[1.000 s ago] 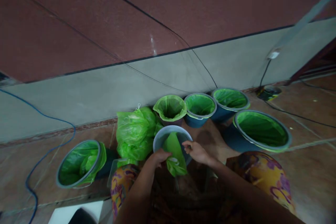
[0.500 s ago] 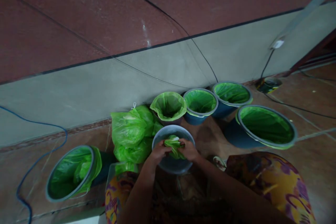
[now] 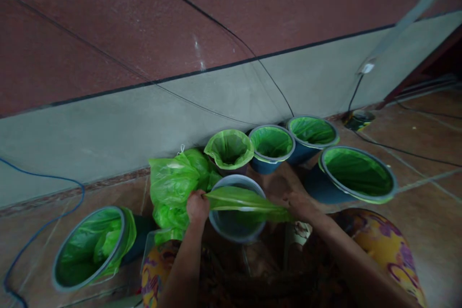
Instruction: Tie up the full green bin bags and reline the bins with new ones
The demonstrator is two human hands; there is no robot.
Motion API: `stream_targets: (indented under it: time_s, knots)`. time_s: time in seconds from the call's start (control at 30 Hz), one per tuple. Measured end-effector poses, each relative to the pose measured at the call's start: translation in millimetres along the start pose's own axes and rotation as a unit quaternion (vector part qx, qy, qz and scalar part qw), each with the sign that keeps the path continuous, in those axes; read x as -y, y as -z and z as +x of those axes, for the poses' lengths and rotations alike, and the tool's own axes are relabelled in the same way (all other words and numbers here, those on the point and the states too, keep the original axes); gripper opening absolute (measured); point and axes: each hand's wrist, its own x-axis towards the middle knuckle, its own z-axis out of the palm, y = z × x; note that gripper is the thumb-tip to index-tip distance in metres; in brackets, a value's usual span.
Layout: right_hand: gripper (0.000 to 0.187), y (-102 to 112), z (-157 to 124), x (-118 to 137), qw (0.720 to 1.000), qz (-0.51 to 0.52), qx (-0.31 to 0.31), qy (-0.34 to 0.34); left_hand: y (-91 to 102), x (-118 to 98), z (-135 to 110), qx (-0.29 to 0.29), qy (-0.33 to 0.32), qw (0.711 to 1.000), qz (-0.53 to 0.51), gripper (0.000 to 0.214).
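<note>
A green plastic bag is stretched sideways between my two hands, above a grey-blue bin that stands between my knees. My left hand is closed on the bag's left end, just past the bin's rim. At the other end, my right hand grips the bag to the right of the bin; its fingertips are partly hidden and slightly blurred. The bag's middle sags a little and covers part of the bin's opening.
Green-lined bins stand by the wall: one, another, and a third. A larger lined bin is at right, a tilted one at left. Stuffed green bags lie beside a blue cable. A can sits far right.
My hands have moved apart, left hand to the left and right hand to the right. The bag, bunched over the bin before, is now pulled out long.
</note>
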Motion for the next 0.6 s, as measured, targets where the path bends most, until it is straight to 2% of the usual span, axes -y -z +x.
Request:
stream_targets:
  time_s: [0.07, 0.17, 0.27, 0.33, 0.4, 0.5, 0.57, 0.6]
  knots:
    - [0.02, 4, 1, 19, 0.998, 0.004, 0.024, 0.054, -2.6, -4, -1, -0.028, -0.06, 0.998, -0.012, 0.032]
    - [0.038, -5, 6, 67, 0.987, 0.047, 0.02, 0.152, -7.2, -13, -2, -0.057, -0.134, 0.989, -0.028, 0.032]
    - [0.052, -33, 12, 108, 0.979, 0.027, 0.028, 0.203, -7.9, -23, -3, -0.073, -0.156, 0.984, -0.035, 0.029]
    - [0.044, -56, 18, 121, 0.983, -0.024, 0.02, 0.18, -7.7, -29, -8, -0.083, -0.155, 0.984, -0.041, 0.029]
    - [0.026, -76, 23, 123, 0.99, -0.037, 0.006, 0.139, -11.3, -36, -19, -0.117, -0.121, 0.984, -0.056, 0.037]
    - [0.018, -95, 31, 119, 0.997, 0.032, -0.024, 0.073, -30.3, -46, -45, -0.171, 0.009, 0.978, -0.121, 0.079]
    - [0.019, -100, 36, 117, 0.995, 0.089, -0.035, 0.035, -48.8, -51, -63, -0.125, 0.108, 0.97, -0.18, 0.095]
    - [0.021, -100, 38, 116, 0.993, 0.108, -0.036, 0.023, -57.2, -51, -69, -0.078, 0.136, 0.965, -0.209, 0.092]
